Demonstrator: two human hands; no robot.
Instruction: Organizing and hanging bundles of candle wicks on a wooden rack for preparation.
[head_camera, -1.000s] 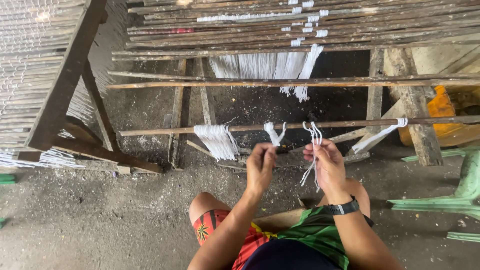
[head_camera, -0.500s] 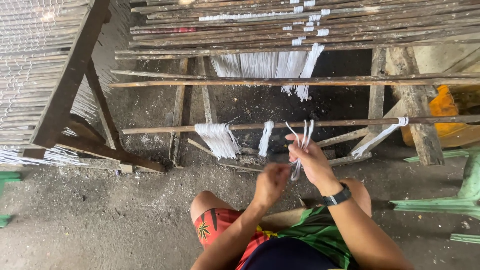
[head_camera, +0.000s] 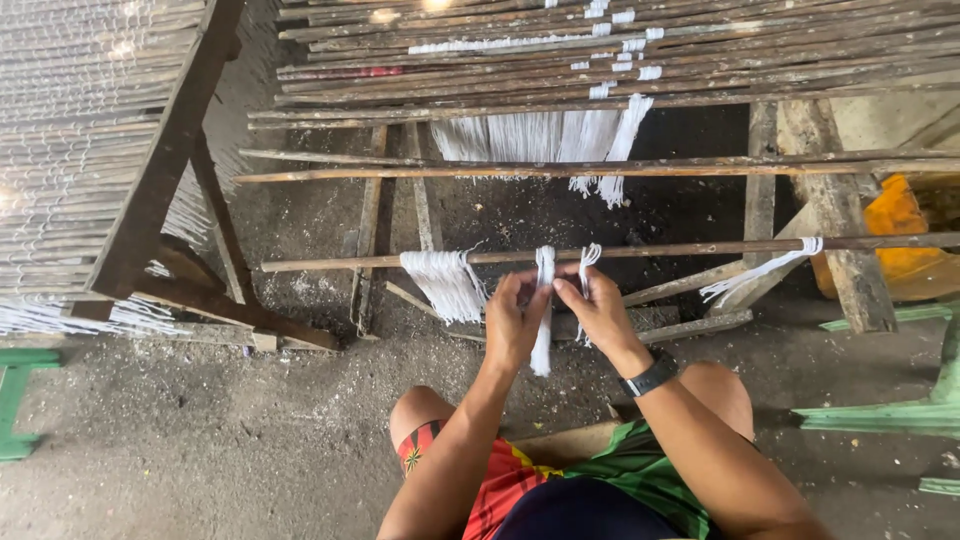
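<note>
Hands first: I see my left hand (head_camera: 515, 320) and my right hand (head_camera: 598, 308) raised together just below a thin horizontal wooden rod (head_camera: 700, 249), both working a hank of white string (head_camera: 543, 300) that is looped over the rod and hangs straight down between them. My left hand has its fingers curled against the hank, closed on it about midway down, while the loose end dangles below my palm. My right hand sits just beside it, thumb and fingertips pinched on the same strands near the top; a second short tuft of string (head_camera: 588, 256) drapes over the rod right above my right knuckles. A black wristwatch (head_camera: 648, 377) sits on my right wrist. To the left along the rod, a wider fan of white threads (head_camera: 445, 282) hangs down, apart from my hands. Far right on the rod, another strand bundle (head_camera: 762, 268) trails off diagonally. Higher up, more white thread (head_camera: 540, 137) hangs from a rack of bamboo slats (head_camera: 480, 70). A dark wooden frame (head_camera: 165, 170) leans at my left. The floor (head_camera: 200, 430) under me is grey and gritty, and an orange container (head_camera: 895, 235) stands at the right.
</note>
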